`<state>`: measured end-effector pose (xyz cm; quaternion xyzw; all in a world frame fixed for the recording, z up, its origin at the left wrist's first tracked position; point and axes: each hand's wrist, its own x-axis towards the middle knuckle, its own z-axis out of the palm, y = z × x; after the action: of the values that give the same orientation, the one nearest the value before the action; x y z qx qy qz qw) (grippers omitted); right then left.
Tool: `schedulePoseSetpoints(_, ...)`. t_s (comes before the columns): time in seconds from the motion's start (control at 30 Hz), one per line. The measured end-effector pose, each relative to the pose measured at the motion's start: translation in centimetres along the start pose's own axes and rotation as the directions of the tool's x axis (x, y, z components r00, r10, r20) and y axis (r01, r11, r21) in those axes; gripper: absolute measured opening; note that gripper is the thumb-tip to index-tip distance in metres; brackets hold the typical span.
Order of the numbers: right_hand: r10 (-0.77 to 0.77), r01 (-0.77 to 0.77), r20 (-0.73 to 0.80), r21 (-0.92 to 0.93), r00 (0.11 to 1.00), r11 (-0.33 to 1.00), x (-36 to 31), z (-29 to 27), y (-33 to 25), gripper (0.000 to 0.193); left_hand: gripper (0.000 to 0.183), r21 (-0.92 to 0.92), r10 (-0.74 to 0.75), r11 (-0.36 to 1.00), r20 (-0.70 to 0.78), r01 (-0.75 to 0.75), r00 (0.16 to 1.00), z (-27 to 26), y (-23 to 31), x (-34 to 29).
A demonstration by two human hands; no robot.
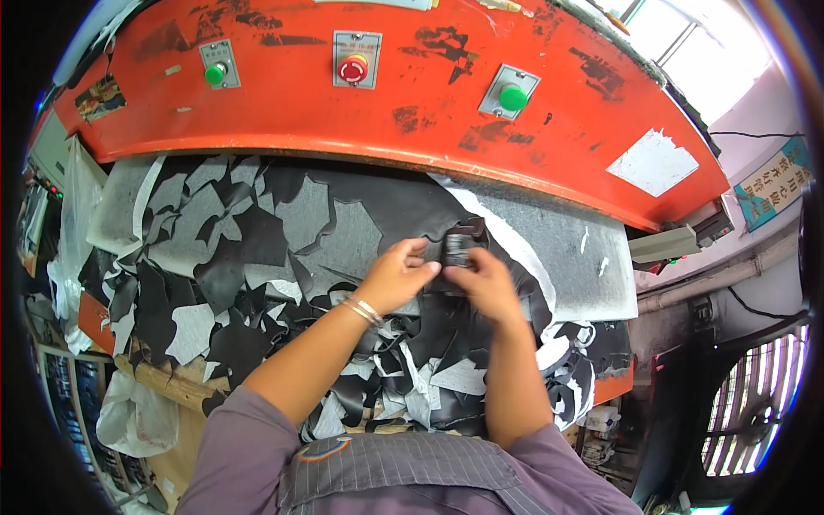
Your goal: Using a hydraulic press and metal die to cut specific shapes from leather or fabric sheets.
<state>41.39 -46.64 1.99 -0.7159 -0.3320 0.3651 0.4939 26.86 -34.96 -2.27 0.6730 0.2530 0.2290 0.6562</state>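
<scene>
My right hand (489, 287) is closed on the near edge of a small dark block-like thing (457, 245) with pale markings. Its exact kind does not show. Just left of it is my left hand (396, 276), thumb and forefinger apart and pointing toward the block, with nothing visible between them. Under both hands lies a dark sheet (378, 193), smooth like leather, with shaped holes cut through it. A pale grey surface (309, 215) shows through the holes. The right fingers are slightly blurred.
An orange-red press beam (283, 94) spans the far side, carrying green buttons (512, 97) and a red stop button (352, 69). Cut dark and grey scraps (227, 275) cover the left and heap along the near edge. A grey bed (584, 249) extends right. Clear plastic hangs left.
</scene>
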Motion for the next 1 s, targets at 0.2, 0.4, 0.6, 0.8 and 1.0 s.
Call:
schedulePoseSetpoints(0.2, -0.088, -0.015, 0.176, 0.512, 0.980, 0.859, -4.9, -4.6, 0.9, 0.038, 0.082, 0.007, 0.068, 0.997, 0.340, -0.075, 0.938, 5.4, 0.8, 0.2)
schedulePoseSetpoints(0.4, 0.063, -0.071, 0.034, 0.541, 0.997, 0.838, -4.2, -5.5, 2.5, 0.049, 0.027, 0.473, 0.105, 0.872, 0.069, -0.125, 0.992, 6.9, -0.4, -1.1)
schedulePoseSetpoints(0.6, 0.070, 0.056, -0.211, 0.540, 0.975, 0.840, -5.9, -8.1, 4.1, 0.040, 0.026, -0.011, -0.349, 0.935, 0.151, 0.355, 0.925, -0.1, 3.7, -6.5)
schedulePoseSetpoints(0.8, -0.329, 0.311, -0.047, -0.223, 0.943, 0.924, -6.8, -10.0, 0.3, 0.022, 0.032, 0.496, -0.617, 0.779, 0.496, 0.383, 0.611, -5.5, 6.8, -12.6)
schedulePoseSetpoints(1.0, -0.409, 0.849, 0.756, -0.517, 0.511, 0.107, 2.6, -6.9, -5.5, 0.031, 0.052, 0.624, -0.216, 0.781, 0.243, 0.018, 0.946, -9.9, 11.4, -15.4)
